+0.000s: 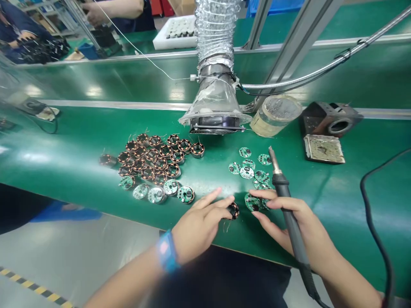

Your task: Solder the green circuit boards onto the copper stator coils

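Observation:
My left hand (201, 220), with a blue band at the wrist, has its thumb and fingers on a copper-wound motor stator (235, 210) near the bench's front edge. Thin wire ends stick out below the stator. A soldering iron (290, 222) lies across my right hand (305, 226), its tip pointing up and away. The thumb and forefinger of that same hand close on the edge of a round green circuit board (252, 202), just right of the stator. More round boards (246, 172) lie loosely behind it. To the left stand several bare stators (159, 163) and a front row topped with boards (186, 194).
A fume extractor hood (218, 105) hangs over the bench's middle. Behind my right hand are a round tub (276, 115), an iron stand (332, 119) and a sponge tray (324, 149). A black cable (375, 222) curves along the right. Co-workers' arms (112, 9) show beyond the partition.

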Tool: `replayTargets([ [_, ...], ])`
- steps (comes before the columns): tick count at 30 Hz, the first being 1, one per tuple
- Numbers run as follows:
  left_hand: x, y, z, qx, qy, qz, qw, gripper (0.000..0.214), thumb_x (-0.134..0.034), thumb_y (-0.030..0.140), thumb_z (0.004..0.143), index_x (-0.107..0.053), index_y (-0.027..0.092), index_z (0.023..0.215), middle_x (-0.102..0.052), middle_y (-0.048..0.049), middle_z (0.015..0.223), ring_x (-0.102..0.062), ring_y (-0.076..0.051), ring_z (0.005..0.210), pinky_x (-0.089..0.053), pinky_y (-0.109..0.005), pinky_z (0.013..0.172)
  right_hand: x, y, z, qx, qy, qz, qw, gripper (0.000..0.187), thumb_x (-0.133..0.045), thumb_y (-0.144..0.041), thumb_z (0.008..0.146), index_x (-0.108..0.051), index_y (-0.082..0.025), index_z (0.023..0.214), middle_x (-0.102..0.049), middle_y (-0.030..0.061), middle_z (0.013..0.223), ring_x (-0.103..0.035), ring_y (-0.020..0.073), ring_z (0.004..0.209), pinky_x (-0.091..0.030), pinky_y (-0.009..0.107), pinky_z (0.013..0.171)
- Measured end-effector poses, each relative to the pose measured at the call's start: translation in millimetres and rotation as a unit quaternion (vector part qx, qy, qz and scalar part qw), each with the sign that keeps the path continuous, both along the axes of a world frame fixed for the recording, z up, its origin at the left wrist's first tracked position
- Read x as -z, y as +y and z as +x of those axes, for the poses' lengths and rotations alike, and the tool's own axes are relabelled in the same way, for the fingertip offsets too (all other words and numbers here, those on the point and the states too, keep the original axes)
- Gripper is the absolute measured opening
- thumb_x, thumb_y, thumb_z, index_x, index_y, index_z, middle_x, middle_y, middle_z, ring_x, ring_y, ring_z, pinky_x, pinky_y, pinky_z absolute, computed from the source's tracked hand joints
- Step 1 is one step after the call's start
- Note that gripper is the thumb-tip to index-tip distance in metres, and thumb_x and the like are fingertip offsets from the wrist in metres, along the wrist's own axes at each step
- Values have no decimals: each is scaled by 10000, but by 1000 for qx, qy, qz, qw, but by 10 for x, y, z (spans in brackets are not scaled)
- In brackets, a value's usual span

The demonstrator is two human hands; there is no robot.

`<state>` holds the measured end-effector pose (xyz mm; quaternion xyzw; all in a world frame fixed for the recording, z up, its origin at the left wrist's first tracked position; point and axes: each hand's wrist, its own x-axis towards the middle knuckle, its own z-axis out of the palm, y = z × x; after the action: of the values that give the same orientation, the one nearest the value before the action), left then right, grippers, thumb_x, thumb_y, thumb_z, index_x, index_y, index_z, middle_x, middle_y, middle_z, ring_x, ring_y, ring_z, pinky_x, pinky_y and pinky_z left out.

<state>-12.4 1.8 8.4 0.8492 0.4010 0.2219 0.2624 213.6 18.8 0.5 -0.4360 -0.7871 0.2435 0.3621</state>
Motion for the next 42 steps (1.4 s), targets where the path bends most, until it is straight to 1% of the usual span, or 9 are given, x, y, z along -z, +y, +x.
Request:
replayTargets([
  [3,-49,-138,-90,-65,13,31,997,297,-455,24,837,-540,180,1075,-489,-120,1302,-408,-263,1248,-437,-450,963,13,-30,-20,-44,-3,-14,999,352,-586,-107,765,-401,-242,1031,-598,76,1155,-605,182,1046,-514,355,878],
  [7,52,-276,-8,-129,-11,16,991,192,-543,163,851,-593,174,1035,-644,-74,907,-611,-183,842,-546,-335,741,30,-25,-77,-121,-41,-20,992,353,-514,-60,794,-409,-238,1080,-491,99,1306,-501,193,1189,-482,392,940],
  [14,192,-185,86,-163,-155,-42,973,184,-531,127,851,-678,186,945,-670,-61,869,-639,-149,808,-545,-264,735,15,-23,-213,-123,-65,-22,990,347,-536,-127,800,-399,-244,1096,-477,114,1312,-495,203,1195,-493,397,915],
  [19,110,-156,98,-289,-256,-199,901,129,-591,103,799,-702,170,806,-706,-51,840,-659,-168,806,-540,-285,764,83,-30,-271,-74,-27,-19,997,322,-570,-137,796,-401,-248,1047,-605,73,1107,-610,167,1017,-532,357,833],
  [25,74,-56,163,-355,-331,-323,812,82,-642,160,766,-714,150,804,-729,-42,804,-671,-168,752,-551,-261,716,43,32,-268,-129,-44,-74,988,301,-459,-95,834,-389,-261,1075,-577,76,1207,-517,177,1167,-484,425,908],
  [29,104,-25,157,-336,-280,-223,871,145,-602,177,807,-720,176,892,-712,-45,824,-651,-160,754,-538,-261,707,80,69,-275,-140,-50,-90,985,317,-432,-92,835,-391,-262,1099,-554,72,1241,-522,170,1166,-491,400,909],
  [34,94,-9,27,-159,-71,-49,983,341,-382,141,899,-624,187,1135,-625,-73,816,-589,-164,715,-522,-297,646,137,77,-265,-147,-48,-93,984,363,-431,-81,829,-386,-268,1137,-532,56,1270,-516,156,1171,-502,350,906],
  [38,101,-28,-30,-136,-50,-63,987,336,-378,177,913,-582,194,1178,-632,-81,885,-604,-177,789,-528,-314,701,91,69,-266,-154,-50,-104,981,352,-432,-98,839,-375,-264,1143,-503,57,1304,-482,156,1207,-483,359,935],
  [42,128,-77,18,-248,-198,-176,932,244,-489,178,879,-602,173,1095,-671,-73,932,-642,-168,852,-528,-295,781,-2,24,-225,-116,-28,-79,990,347,-471,-131,841,-385,-270,1147,-532,44,1281,-489,157,1200,-459,363,962],
])
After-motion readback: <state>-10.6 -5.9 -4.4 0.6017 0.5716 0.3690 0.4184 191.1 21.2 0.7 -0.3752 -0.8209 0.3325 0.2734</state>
